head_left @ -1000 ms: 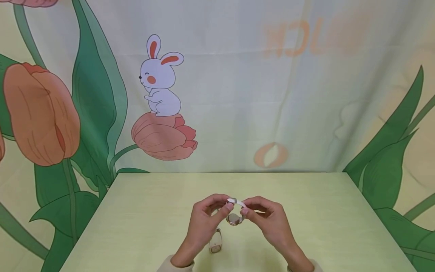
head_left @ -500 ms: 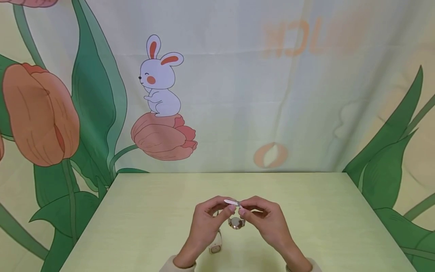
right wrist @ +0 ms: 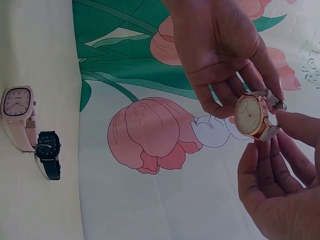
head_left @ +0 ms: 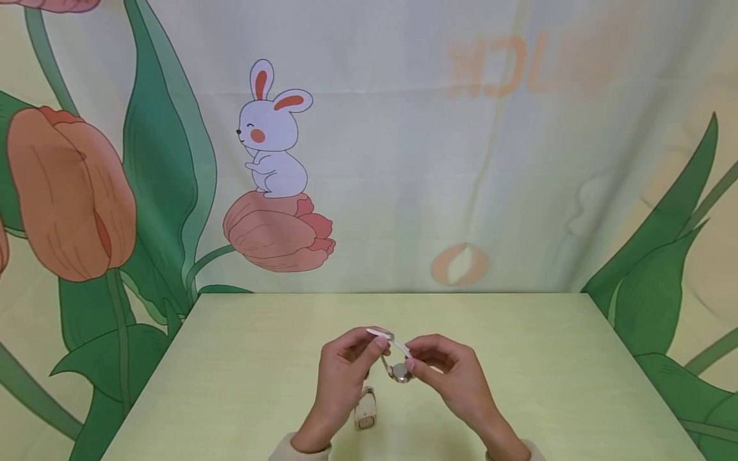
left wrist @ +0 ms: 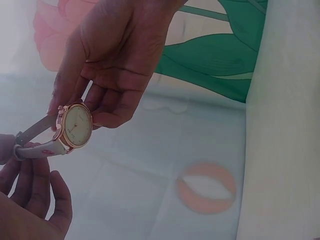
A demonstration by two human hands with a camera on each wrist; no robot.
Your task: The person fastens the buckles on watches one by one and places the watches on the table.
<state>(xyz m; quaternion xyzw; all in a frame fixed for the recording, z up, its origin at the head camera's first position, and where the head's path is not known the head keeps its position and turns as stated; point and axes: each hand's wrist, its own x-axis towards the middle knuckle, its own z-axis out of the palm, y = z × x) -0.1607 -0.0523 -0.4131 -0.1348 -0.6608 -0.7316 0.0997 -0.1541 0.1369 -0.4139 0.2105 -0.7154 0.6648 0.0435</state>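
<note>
Both hands hold a wristwatch (head_left: 400, 372) up over the table. It has a round rose-gold case, a pale dial and a white strap (left wrist: 45, 149) bent into a loop. With thumb and fingers, my left hand (head_left: 341, 371) pinches the strap by its buckle (head_left: 389, 336), and a pointed strap end sticks out leftward. My right hand (head_left: 450, 371) pinches the other part of the strap, near the case. In the right wrist view, the dial (right wrist: 248, 114) faces the camera, with the left hand (right wrist: 220, 55) above and the right hand (right wrist: 280, 195) below.
On the table (head_left: 242, 384), beside my left wrist, stands a pink watch (head_left: 366, 410) with a rounded-square case. A black watch (right wrist: 49, 147) is next to it, mostly hidden in the head view. Behind the table hangs a curtain (head_left: 392, 160) printed with tulips and a rabbit.
My hands came closer together at the buckle, then drew slightly apart. The strap end and buckle have shifted left, and more of the strap shows between the hands.
</note>
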